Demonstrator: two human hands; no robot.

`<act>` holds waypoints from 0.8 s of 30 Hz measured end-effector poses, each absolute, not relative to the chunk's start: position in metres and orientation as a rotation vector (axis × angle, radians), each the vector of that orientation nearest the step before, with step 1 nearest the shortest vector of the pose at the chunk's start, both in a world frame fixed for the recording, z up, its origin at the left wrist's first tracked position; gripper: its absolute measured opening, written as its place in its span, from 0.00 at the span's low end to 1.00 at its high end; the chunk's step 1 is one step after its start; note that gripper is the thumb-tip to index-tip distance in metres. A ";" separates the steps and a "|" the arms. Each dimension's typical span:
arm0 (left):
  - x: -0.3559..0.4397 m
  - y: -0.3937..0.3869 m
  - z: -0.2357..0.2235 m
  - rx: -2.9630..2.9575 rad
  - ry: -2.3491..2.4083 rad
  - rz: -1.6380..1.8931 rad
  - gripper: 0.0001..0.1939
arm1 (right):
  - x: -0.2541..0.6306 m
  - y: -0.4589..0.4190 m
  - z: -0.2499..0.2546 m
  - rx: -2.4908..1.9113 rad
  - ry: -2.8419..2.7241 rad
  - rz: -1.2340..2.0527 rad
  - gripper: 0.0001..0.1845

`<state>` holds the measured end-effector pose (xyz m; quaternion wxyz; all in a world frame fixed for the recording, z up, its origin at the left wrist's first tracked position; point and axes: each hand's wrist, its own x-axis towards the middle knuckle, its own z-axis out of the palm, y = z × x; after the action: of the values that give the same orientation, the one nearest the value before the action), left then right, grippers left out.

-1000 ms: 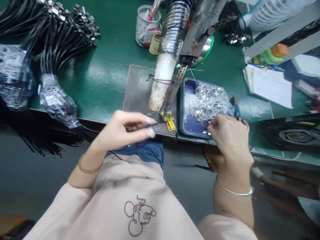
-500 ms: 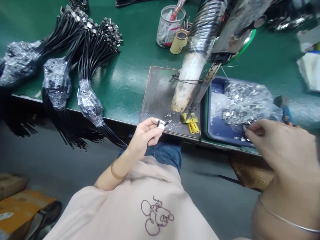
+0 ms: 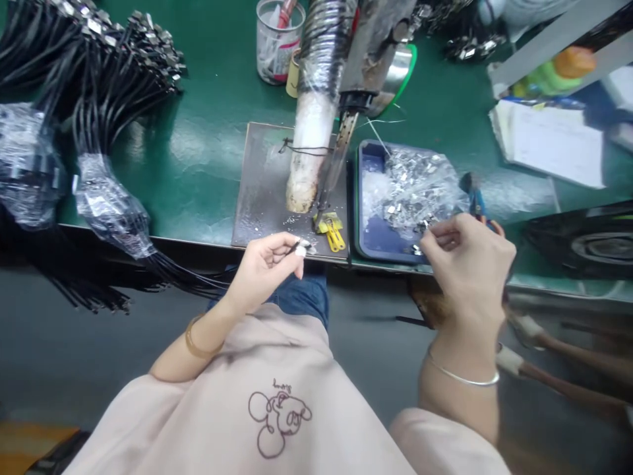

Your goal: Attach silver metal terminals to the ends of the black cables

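Right hand (image 3: pixel 469 264) still at blue tray (image 3: pixel 368 245), paper stack (image 3: pixel 556 142) more visible.

Thin black cable (image 3: pixel 293 249) pinched in the left fingers (image 3: pixel 277 241), small silvery metal parts (image 3: pixel 397 210) heaped in a blue tray (image 3: pixel 372 239)

**Mat (image 3: pixel 262 185) and tray (image 3: pixel 374 243) side by side**

Left fingers (image 3: pixel 281 241): cable bundles (image 3: pixel 111 208) left on the tabletop (image 3: pixel 208 145), mat ahead, clips (image 3: pixel 335 236) on it, rightward. Right fingers (image 3: pixel 434 247): at the tray's near right corner, bagged parts (image 3: pixel 418 188) inside (pliers (image 3: pixel 477 199) beyond, rightward).
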<state>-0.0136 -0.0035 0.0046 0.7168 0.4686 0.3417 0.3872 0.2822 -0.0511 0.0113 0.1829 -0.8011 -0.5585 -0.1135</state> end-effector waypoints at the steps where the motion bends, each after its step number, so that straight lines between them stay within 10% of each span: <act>1: -0.013 -0.002 0.004 1.015 0.760 0.849 0.10 | 0.275 -0.056 0.012 -2.156 -1.508 -0.275 0.06; 7: -0.006 -0.002 0.005 0.981 0.812 0.846 0.07 | 0.197 -0.070 0.013 -1.579 -1.332 -0.433 0.07; 24: -0.002 -0.009 0.000 1.302 0.942 0.838 0.08 | 0.152 -0.066 -0.001 -1.291 -1.376 0.392 0.08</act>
<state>-0.0019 -0.0088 0.0003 0.6167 0.5655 0.4090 0.3640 0.1519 -0.0663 -0.0005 0.5705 -0.5502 -0.5864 0.1671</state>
